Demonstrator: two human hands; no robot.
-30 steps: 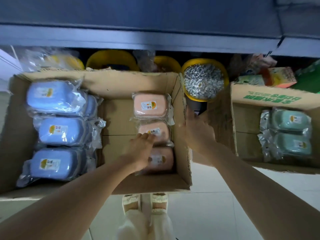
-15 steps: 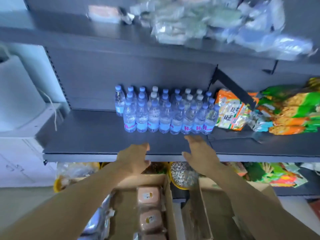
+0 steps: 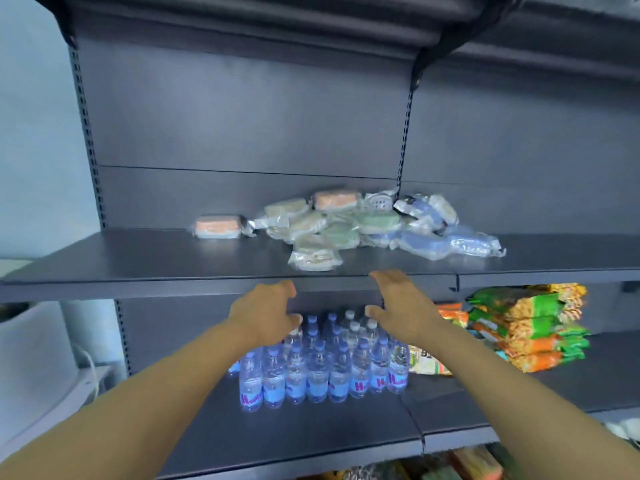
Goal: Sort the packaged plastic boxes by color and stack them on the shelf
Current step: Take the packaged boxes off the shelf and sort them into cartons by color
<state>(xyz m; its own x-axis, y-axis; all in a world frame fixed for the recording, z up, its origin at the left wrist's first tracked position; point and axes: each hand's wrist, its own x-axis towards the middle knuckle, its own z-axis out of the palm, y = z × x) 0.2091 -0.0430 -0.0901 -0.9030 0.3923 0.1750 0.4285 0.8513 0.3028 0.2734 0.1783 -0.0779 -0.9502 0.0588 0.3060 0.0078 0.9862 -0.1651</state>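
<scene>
1. Grey metal shelf (image 3: 138, 258) carried a loose heap of wrapped boxes (image 3: 346, 226), colours mixed; one orange box (image 3: 218, 226) lay apart, left.
2. Sorting looked barely begun: no stacks stood yet.
3. Left hand (image 3: 266, 313) and right hand (image 3: 401, 306) hung empty, fingers relaxed, just below the heap.

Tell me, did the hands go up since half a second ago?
Yes. Both hands, left and right, rose past the water bottles toward the upper shelf's edge.
</scene>
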